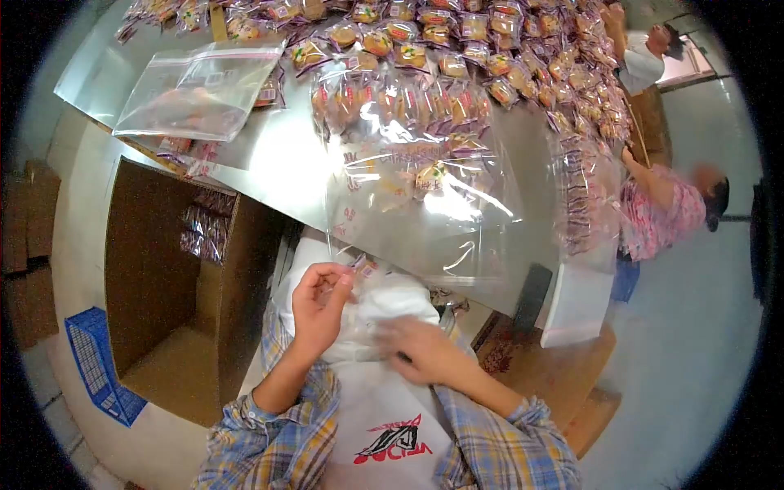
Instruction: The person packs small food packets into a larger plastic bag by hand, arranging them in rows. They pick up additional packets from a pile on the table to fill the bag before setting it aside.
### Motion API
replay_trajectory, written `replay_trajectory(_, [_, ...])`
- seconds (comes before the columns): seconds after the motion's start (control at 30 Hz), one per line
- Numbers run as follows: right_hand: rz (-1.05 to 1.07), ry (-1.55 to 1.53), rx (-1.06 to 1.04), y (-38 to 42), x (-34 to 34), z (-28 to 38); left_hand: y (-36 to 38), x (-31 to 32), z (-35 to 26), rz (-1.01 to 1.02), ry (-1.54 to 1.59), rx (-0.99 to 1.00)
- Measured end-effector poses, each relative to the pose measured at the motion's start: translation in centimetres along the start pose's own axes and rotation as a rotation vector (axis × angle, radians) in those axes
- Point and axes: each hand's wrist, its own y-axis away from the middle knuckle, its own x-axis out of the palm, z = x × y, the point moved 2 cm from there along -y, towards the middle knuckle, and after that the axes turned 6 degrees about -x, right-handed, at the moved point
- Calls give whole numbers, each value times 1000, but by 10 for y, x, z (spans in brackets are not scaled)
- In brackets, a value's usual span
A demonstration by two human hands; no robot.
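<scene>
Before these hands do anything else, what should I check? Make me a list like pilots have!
1. Big clear bag lies in front of the hands: ok.
2. Wrapped snacks are lined up in a row at its far end: ok.
3. Left hand has a grip on something: cannot tell, the fingertips are too unclear.
4. Right hand is holding still: not ok, it looks blurry, so it is probably moving.
5. Cardboard box on the left is open: ok, packets show inside.
6. Another clear bag is on the table, to the left: ok.
</scene>
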Motion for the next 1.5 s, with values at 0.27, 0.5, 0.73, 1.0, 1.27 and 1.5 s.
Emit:
replay_trajectory(0.27, [-279, 237, 455, -77, 52, -62, 16, 7, -19, 54, 2, -33])
replay_trajectory(0.5, [-92, 525, 7, -59, 55, -54, 26, 4, -23, -11, -122, -43])
replay_trajectory(0.73, [-371, -5, 137, 20, -52, 17, 25, -9, -36, 77, -513, 15])
replay_trajectory(1.0, [-592, -42, 143, 9, -74, -23, 6, 2, -51, -274, -1244, 769])
replay_trajectory(1.27, [-484, -362, 252, 0, -56, -41, -51, 30, -66, -128, -1294, 1012])
replay_trajectory(1.5, [-486, -505, 280, -21, -43, -53, -44, 30, -84, -204, -936, 900])
